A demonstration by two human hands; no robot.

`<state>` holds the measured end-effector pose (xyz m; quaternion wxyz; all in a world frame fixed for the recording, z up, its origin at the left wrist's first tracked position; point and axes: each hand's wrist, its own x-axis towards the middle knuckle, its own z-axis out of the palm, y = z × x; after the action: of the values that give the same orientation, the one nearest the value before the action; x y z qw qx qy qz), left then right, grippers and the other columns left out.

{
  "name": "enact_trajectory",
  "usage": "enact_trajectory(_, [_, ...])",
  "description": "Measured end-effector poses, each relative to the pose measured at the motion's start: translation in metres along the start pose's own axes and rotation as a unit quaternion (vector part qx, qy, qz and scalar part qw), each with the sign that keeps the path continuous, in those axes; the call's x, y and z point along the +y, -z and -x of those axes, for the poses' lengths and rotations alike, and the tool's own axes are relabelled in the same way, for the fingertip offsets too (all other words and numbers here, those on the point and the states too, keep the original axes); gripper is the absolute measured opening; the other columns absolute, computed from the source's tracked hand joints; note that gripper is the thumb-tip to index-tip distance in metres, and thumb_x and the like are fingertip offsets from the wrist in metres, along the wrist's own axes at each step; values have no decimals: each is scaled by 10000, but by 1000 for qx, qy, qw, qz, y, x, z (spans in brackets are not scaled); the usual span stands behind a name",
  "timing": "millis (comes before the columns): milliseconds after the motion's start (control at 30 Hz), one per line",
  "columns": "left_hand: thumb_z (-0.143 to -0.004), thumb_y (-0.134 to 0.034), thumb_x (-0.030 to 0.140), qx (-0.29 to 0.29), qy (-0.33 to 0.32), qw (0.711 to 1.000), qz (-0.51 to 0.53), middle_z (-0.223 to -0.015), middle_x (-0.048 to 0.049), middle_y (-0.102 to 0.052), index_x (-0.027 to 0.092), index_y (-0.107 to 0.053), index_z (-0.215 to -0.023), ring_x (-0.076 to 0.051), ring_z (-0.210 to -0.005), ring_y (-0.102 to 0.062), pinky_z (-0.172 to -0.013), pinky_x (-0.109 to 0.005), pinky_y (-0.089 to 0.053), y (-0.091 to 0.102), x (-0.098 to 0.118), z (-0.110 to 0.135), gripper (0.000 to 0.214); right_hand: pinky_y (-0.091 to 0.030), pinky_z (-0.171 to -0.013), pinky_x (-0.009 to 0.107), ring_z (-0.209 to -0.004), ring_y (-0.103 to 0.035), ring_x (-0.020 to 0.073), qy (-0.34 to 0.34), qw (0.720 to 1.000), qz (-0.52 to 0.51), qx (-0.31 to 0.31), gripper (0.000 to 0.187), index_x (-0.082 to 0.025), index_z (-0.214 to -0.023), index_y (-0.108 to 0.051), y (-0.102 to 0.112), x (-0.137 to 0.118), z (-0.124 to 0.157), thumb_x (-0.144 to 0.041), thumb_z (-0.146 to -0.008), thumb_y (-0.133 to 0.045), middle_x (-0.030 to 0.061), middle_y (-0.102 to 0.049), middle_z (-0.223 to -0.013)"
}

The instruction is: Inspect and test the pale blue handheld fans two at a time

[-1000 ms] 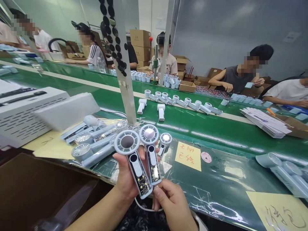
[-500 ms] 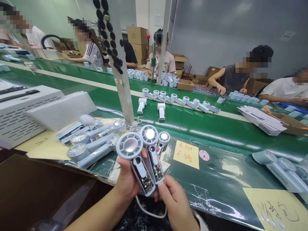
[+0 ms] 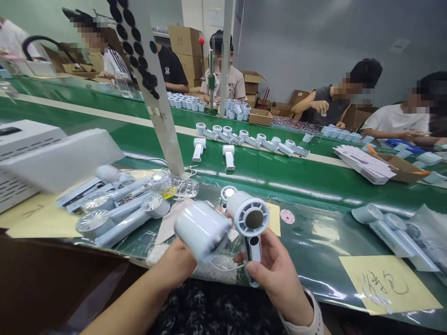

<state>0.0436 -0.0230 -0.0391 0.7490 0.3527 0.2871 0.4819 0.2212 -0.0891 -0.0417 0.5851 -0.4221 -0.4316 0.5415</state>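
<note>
In the lower middle of the frame the left hand (image 3: pixel 176 267) grips a pale blue plastic handheld fan (image 3: pixel 202 230). It is motion-blurred and turned so the plain back of its round head faces the camera. Its handle is hidden inside the closed fingers, and the head juts up and to the right above them. Just beside it, the right hand (image 3: pixel 277 274) is closed on a second pale blue plastic fan (image 3: pixel 251 217). The thumb lies across the front of its handle low down, the other fingers (image 3: pixel 270 244) wrap behind, and the ringed round grille stands upright above them, clear of the grasp. The two heads nearly touch. A thin white cable (image 3: pixel 223 267) loops between the hands. Behind them a third small fan head (image 3: pixel 228 193) lies on the glossy dark green worktop (image 3: pixel 314 260). A heap of similar blue fans (image 3: pixel 118 211) lies at middle left, and a yellow handwritten paper note (image 3: pixel 387 284) at lower right. Across the upper half runs a green conveyor belt (image 3: pixel 279 172) carrying a row of white fans (image 3: pixel 251 139), with other people seated beyond it.
</note>
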Motion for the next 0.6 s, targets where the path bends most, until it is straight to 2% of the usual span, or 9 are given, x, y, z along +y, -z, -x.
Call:
enact_trajectory(67, [-729, -779, 503, -14, 41, 999, 14, -802, -61, -691, 189, -743, -972, -200, -725, -633, -701, -308, -558, -2, 0, -5, 398, -536, -707, 322, -751, -634, 196, -15, 999, -18, 30, 525, -250, -1185, -610, 6, 3, 3, -463, -746, -805, 51, -687, -972])
enact_trajectory(133, [-736, -772, 494, -43, 67, 996, 30, -754, -19, -628, 210, -700, -1064, -155, -634, -562, -600, -277, -521, -3, -2, -6, 439, -510, -650, 304, -661, -581, 162, -46, 997, -43, 38, 442, -231, -1127, -622, 10, 7, 5, -466, -782, -770, 21, -646, -846])
enact_trajectory(233, [-707, -824, 315, -97, 55, 994, 4, -791, 10, -598, 242, -645, -1091, -130, -664, -543, -607, -244, -476, -4, -7, -1, 430, -501, -635, 294, -691, -573, 158, -60, 994, -77, 39, 389, -220, -1075, -631, 11, 9, 8, -465, -799, -751, 34, -635, -893])
enact_trajectory(333, [-737, -804, 346, -147, 63, 987, -23, -782, 10, -588, 230, -617, -1048, -129, -684, -537, -628, -248, -454, -7, -8, 3, 381, -508, -679, 294, -764, -589, 166, -44, 995, -85, 30, 389, -227, -1101, -631, 9, 9, 10, -443, -804, -759, 43, -641, -966])
enact_trajectory(467, [-761, -781, 380, -146, 52, 987, -47, -767, 4, -592, 216, -595, -988, -130, -678, -531, -619, -250, -448, -14, -4, 3, 336, -514, -689, 291, -789, -592, 161, -49, 992, -116, 14, 452, -248, -1189, -598, 6, 10, 10, -403, -804, -775, 37, -632, -1012])
enact_trajectory(600, [-772, -774, 377, -156, 60, 984, -54, -778, 6, -577, 210, -599, -967, -127, -687, -536, -631, -250, -462, -13, -3, 6, 311, -508, -639, 277, -718, -568, 142, -74, 989, -128, 22, 391, -222, -1105, -609, 2, 9, 8, -415, -804, -769, 16, -605, -927])
